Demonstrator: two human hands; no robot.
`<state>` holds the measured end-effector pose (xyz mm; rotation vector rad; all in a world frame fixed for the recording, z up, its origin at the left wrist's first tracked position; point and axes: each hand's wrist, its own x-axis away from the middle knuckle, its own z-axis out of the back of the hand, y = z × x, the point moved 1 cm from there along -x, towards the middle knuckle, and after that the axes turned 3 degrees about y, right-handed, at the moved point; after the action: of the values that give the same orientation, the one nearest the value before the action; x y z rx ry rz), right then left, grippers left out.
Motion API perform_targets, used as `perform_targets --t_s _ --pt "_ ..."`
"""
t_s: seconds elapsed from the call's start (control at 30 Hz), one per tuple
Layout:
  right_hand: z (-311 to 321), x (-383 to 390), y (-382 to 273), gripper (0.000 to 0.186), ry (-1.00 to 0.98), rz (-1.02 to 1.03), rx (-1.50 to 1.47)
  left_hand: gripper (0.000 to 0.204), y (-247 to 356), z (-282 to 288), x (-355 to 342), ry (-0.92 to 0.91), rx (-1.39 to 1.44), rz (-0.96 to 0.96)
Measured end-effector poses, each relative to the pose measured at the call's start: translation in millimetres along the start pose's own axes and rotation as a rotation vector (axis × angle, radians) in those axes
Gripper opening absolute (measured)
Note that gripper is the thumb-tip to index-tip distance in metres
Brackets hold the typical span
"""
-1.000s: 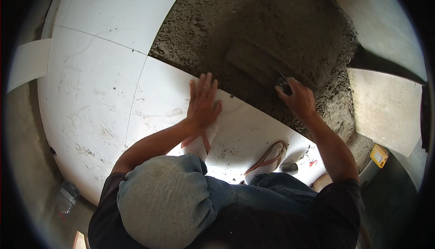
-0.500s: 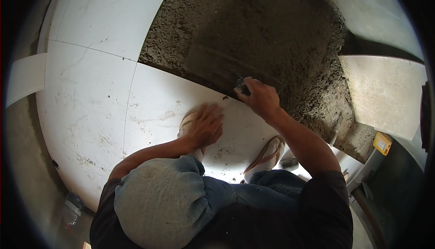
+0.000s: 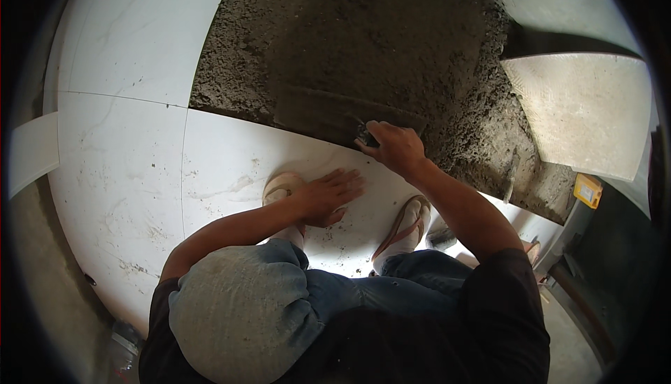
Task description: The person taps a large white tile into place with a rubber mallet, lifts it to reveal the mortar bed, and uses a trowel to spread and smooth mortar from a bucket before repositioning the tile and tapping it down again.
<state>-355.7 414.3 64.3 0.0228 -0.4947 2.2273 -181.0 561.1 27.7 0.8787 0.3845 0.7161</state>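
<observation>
My right hand (image 3: pixel 397 148) is closed round the handle of a flat finishing trowel (image 3: pixel 318 110). Its long dark blade lies over the grey-brown mortar bed (image 3: pixel 377 41), along the edge of the laid white tiles (image 3: pixel 227 153). The palm hides most of the handle. Over the tile in front of my feet is my left hand (image 3: pixel 328 197), fingers stretched out and slightly blurred, holding nothing. Whether it touches the tile I cannot tell.
My sandalled feet (image 3: pixel 405 223) stand on the tile. At the right, a pale loose tile (image 3: pixel 583 115) leans over rough, lumpy mortar (image 3: pixel 482 132). Beside it is a yellow box-shaped thing (image 3: pixel 588 190). A narrow pale strip (image 3: pixel 35 150) lies at the far left.
My left hand has moved to the right over the tile, with its fingers now pointing rightward. My right hand and the trowel stay along the tile edge. The view has shifted slightly.
</observation>
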Motion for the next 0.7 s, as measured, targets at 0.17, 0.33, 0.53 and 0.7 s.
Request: perform_targets --t_s 0.17,0.33,0.53,0.7 --pt "26 46 53 0.035 -0.111 -0.054 0.033 0.038 13 4 43 0.198 0.173 0.143" --pt "32 53 70 0.037 -0.002 -0.198 0.004 0.027 20 6 53 0.308 0.094 0.231" --pt "10 46 52 0.038 -0.091 -0.068 -0.006 0.022 17 1 51 0.313 0.009 0.279" --pt "35 91 110 0.038 -0.219 -0.123 0.055 0.019 20 -1 50 0.319 -0.001 0.317"
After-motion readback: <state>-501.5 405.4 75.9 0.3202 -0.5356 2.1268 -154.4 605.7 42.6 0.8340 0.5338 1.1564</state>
